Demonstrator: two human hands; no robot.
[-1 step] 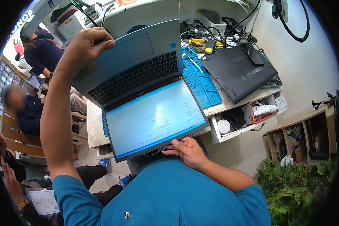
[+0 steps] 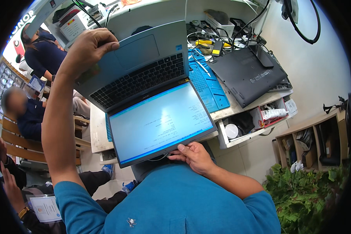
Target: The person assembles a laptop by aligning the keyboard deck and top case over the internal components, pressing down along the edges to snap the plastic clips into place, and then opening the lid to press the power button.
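Observation:
A silver-grey laptop is tipped up on the workbench, its keyboard half raised at the far side and its lit screen lying toward me. The screen shows a pale page with lines of text between blue bars. My left hand pinches the far left edge of the keyboard half, fingers behind it and thumb on the palm rest. At the near edge of the screen, my right hand has its thumb on the bezel and its fingers curled underneath, partly hidden.
A blue work mat lies beneath, with a white pen-like tool on it. A black laptop rests upside down at right, near tangled cables and yellow-handled pliers. Below, a drawer stands pulled out. Other people sit and stand at left.

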